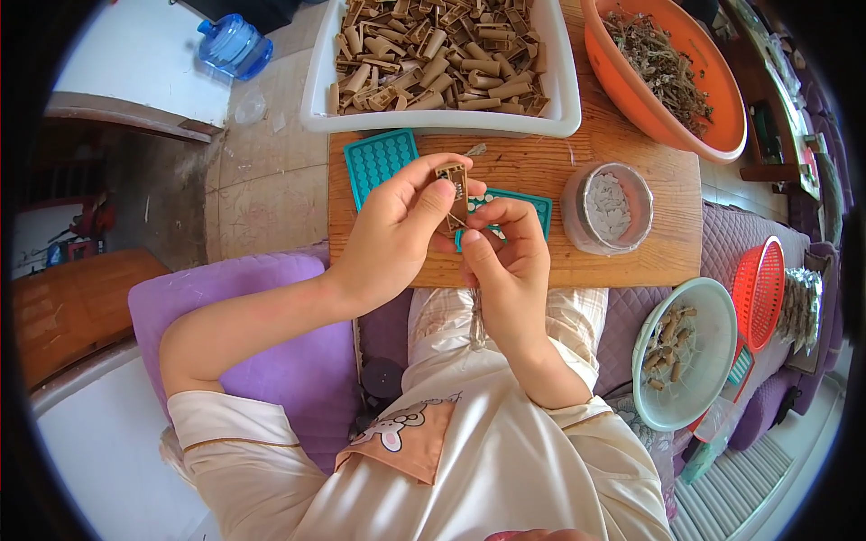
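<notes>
Above the table's near part, my left hand [401,216] is closed around a small brown plastic casing [457,187], held upright with its hollow side showing. Small shiny parts sit inside the casing. Close by its lower end, my right hand [511,257] is closed, thumb and forefinger pinched together. A bundle of thin grey-brown strands [476,323] hangs beneath the right fingers; where they grip it is hidden. Behind the hands lie a teal tray with round hollows [381,162] and a second teal tray [538,215] with small white pieces, partly covered by my fingers.
A white bin [437,121] heaped with brown casings stands at the back. To its right is an orange basin [722,117] of tangled strands. A round tub [577,221] with white pieces stands right. Beyond my right arm sit a pale green basin [717,379] and red basket [760,293].
</notes>
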### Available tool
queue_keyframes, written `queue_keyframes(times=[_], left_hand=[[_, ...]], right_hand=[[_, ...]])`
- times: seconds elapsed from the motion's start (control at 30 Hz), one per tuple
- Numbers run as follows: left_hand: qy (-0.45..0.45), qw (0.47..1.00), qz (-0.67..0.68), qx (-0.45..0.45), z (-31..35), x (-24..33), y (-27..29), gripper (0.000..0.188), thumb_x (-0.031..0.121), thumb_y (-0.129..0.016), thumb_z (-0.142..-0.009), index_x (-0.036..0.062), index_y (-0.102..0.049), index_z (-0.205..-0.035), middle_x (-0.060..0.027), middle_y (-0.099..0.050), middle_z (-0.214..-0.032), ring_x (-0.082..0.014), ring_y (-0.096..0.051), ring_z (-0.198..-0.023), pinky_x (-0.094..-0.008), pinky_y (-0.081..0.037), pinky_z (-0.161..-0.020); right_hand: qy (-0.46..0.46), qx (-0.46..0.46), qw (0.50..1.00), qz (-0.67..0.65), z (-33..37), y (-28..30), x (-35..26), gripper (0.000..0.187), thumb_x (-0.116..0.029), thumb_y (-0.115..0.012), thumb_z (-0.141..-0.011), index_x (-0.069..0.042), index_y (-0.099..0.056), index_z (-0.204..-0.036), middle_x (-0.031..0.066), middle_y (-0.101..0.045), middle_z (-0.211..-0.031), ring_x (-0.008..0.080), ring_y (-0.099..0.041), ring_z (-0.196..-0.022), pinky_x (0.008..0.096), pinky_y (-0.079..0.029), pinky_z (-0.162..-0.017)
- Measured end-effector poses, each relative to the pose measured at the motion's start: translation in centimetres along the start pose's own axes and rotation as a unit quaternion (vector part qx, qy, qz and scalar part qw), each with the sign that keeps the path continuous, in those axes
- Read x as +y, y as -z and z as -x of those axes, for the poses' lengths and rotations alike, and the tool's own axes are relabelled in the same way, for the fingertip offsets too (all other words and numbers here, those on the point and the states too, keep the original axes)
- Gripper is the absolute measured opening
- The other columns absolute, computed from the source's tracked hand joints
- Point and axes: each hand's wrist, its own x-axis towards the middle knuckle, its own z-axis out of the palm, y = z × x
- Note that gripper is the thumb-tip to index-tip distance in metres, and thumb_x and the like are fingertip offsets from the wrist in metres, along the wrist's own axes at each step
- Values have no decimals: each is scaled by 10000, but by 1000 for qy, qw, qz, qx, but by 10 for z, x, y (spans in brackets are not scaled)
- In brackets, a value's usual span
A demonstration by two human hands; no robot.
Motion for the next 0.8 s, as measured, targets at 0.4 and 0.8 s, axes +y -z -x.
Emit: queue_keyframes(times=[0.4, 0.8], left_hand=[[-38, 998, -5, 56, 4, 0, -4, 282, 181, -357, -918, 25, -413, -1147, -69, -551, -1008, -43, -514, -696, -171, -463, -511], [5, 983, 176, 52, 1, 1, -3, 284, 166, -362, -915, 19, -376, -1157, -100, -490, -1054, -72, -514, -714, -227, -529, -661]], right_hand=[[82, 52, 994, -42, 1, -11, 21, 281, 60, -481, -804, -24, -364, -1045, 62, -419, -1009, 85, -504, -864, 185, -415, -714], [-11, 38, 994, -100, -6, -7, 22, 294, -5, -484, -823, -83, -371, -1083, 28, -415, -998, 19, -418, -625, 148, -328, -443]])
